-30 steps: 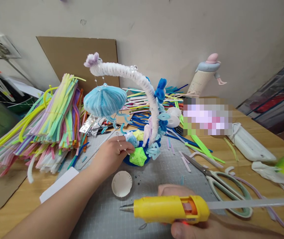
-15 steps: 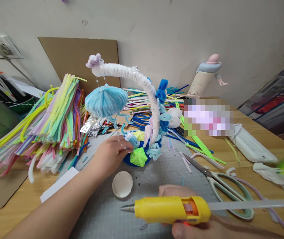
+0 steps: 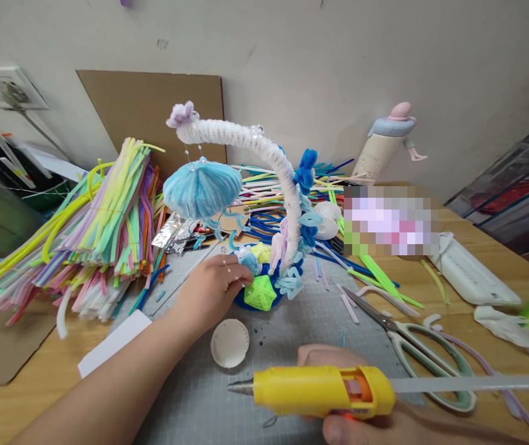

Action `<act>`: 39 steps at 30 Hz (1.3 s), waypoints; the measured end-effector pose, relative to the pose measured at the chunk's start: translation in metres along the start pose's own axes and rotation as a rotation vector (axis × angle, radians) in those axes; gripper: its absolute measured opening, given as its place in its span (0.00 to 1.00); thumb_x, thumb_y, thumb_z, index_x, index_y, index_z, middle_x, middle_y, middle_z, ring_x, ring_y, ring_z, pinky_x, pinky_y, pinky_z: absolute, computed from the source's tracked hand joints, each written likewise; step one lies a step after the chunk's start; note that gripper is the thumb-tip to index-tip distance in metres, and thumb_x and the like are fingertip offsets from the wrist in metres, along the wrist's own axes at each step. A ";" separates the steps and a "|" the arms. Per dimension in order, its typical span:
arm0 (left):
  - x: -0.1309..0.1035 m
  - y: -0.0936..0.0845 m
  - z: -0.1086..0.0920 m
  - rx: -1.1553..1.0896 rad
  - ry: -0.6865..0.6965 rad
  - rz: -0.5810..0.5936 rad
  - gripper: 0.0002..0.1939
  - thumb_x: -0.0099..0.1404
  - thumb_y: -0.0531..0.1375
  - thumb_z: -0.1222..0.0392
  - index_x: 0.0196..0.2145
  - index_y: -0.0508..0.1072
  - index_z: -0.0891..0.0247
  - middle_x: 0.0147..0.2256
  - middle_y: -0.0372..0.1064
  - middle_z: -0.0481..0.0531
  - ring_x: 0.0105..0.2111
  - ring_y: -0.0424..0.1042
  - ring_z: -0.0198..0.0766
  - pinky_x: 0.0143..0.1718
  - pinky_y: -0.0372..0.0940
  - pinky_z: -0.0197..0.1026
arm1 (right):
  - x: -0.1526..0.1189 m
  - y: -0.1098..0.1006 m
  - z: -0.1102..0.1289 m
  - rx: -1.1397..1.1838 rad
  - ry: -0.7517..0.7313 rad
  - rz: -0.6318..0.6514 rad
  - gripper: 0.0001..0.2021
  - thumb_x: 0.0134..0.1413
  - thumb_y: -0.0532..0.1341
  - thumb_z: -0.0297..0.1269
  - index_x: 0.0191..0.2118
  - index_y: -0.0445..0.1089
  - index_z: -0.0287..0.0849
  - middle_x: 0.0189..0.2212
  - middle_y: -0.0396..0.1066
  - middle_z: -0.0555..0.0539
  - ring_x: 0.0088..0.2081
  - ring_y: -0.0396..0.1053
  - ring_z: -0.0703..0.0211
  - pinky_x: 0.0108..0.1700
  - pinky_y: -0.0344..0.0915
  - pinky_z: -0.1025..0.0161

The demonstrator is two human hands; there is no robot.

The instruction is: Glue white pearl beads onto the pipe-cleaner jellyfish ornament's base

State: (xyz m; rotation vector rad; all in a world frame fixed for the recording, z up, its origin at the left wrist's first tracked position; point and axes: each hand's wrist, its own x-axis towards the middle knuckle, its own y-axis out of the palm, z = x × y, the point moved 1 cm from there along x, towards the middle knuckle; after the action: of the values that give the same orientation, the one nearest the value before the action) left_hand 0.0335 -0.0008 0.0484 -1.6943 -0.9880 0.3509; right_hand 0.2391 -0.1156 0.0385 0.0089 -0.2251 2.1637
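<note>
Bare fingers of the left hand (image 3: pixel 206 287) are drawing close together at the near left edge of a round, dark blue fuzzy base (image 3: pixel 246 304), just beside a bright green fuzzy star (image 3: pixel 261 293); a thin strand of clear beads is dangling in front of them, though the fingertips are hiding whether they are pinching its end or something on the base. The right hand (image 3: pixel 373 429) is closing around a yellow glue gun (image 3: pixel 296 392), clamping its body from both sides, and the metal nozzle is pointing left over the grey cutting mat (image 3: pixel 190 389), well apart from the base. The base is sitting on the mat, and the piece is looking mostly built: a curved white chenille arch (image 3: pixel 287 185) is rising from it, a light blue ribbed dome (image 3: pixel 202 188) with curly tendrils is hanging beneath the arch's upper end, and blue flowers, pale blue loops and a lilac tip are already decorating the arch. What is remaining seems small, perhaps at the spot by the left fingers, but the picture is not showing it. A shallow white dish (image 3: pixel 230 343) is lying near the base, with open-handled scissors (image 3: pixel 431 358) resting to the right.
</note>
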 end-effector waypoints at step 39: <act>-0.062 0.012 -0.037 -0.048 -0.339 0.127 0.05 0.60 0.58 0.63 0.31 0.75 0.56 0.32 0.71 0.47 0.36 0.68 0.40 0.37 0.57 0.43 | -0.002 0.000 0.000 -0.094 -0.021 0.026 0.23 0.57 0.49 0.59 0.27 0.64 0.44 0.25 0.61 0.50 0.27 0.60 0.60 0.29 0.57 0.63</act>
State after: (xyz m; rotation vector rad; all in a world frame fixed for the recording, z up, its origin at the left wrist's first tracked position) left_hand 0.0257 -0.0729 0.0362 -1.7810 -1.1421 0.7218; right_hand 0.2403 -0.1169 0.0385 -0.0250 -0.3401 2.1774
